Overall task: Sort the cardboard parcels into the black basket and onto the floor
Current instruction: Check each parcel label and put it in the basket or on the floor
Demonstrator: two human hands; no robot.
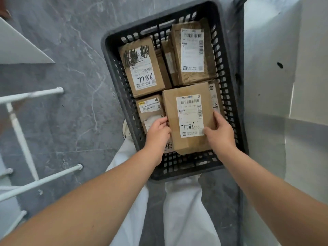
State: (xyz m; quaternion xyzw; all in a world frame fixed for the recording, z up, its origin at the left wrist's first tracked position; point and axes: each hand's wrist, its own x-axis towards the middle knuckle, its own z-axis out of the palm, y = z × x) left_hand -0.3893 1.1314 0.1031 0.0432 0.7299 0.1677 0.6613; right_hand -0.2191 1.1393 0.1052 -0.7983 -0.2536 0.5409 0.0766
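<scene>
- Step in hand, by the look: moving one parcel [190, 118] in the near right part of the basket [186, 173]. Cannot tell whether going in or coming out.
- Left hand [158, 132] curled round the parcel's left edge. Right hand [220, 132] clasping the right edge, thumb flat on the top face.
- Resting over lower parcels, near end close to the basket's near wall.
- Next, probably: lower flat and release, or lift clear of the rim and carry to the floor [71, 68]. Either way, a level two-sided hold.
- Plain brown cardboard, boxy and crisp-edged, with a white label marked 7786. Likely stiff and light.
- Basket of hard black plastic, with slotted walls and rounded corners.
- Floor of smooth grey veined tile.
- Far right parcel [191, 54] scuffed and mottled.
</scene>
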